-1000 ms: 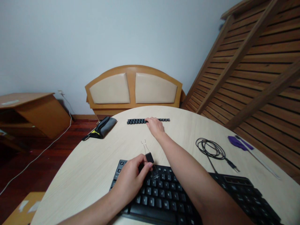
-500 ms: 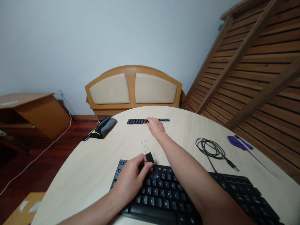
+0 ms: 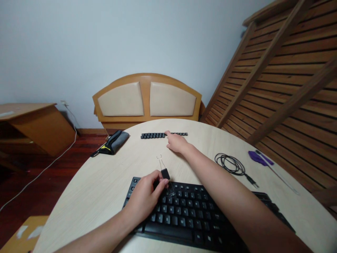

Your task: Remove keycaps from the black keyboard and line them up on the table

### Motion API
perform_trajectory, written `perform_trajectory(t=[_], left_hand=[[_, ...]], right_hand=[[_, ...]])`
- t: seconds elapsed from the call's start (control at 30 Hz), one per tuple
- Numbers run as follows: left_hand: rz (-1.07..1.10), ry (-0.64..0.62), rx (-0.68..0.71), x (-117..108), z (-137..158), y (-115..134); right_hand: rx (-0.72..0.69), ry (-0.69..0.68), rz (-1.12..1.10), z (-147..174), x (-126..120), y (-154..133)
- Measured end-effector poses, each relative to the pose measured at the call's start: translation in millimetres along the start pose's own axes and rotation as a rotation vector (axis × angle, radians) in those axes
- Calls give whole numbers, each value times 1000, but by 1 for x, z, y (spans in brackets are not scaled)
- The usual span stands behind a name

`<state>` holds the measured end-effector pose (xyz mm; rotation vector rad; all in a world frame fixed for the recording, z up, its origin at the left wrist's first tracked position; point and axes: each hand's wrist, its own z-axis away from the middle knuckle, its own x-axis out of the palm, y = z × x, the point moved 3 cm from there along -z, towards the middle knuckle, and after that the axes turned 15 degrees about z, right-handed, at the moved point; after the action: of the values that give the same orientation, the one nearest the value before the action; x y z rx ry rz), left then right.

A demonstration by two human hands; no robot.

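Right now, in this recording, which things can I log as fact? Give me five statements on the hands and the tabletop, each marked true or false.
1. The left hand holds a black-handled wire tool. True.
2. The right hand grips the same tool. False: it is at the loose keycaps.
3. The keyboard lies nearer the wearer than the keycaps. True.
4. The coiled cable is on the left side of the table. False: it is on the right side.
5. The purple cloth lies on the table's right side. True.
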<state>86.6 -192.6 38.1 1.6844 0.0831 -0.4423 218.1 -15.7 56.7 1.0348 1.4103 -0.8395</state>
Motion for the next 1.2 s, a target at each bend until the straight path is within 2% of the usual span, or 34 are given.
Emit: perform_trajectory(t=[0.27,0.37,0.47,0.6,0.8,1.07,1.2], left_hand=[[-28,7,22,-1,1,3],[-30,10,38,-1,1,5],[-24,12,42,-1,1,6],[-11,18,40,-1,2,6],[-55,20,80,-1,7,14],[-8,-6,91,2,9,16],[64,-18,64,2,7,12]], right_hand=[[-71,-68,-78,120,-23,7],[-168,-98,-263,158,-28,10],[-275,-157,-396,181,-31,9],[-339,-212,-462,193,-28,2],[-385,-207,-450,192,-22,-10],[-307,-27,-411,193,-17,-24],[-274,12,-434,196,-15,-25]])
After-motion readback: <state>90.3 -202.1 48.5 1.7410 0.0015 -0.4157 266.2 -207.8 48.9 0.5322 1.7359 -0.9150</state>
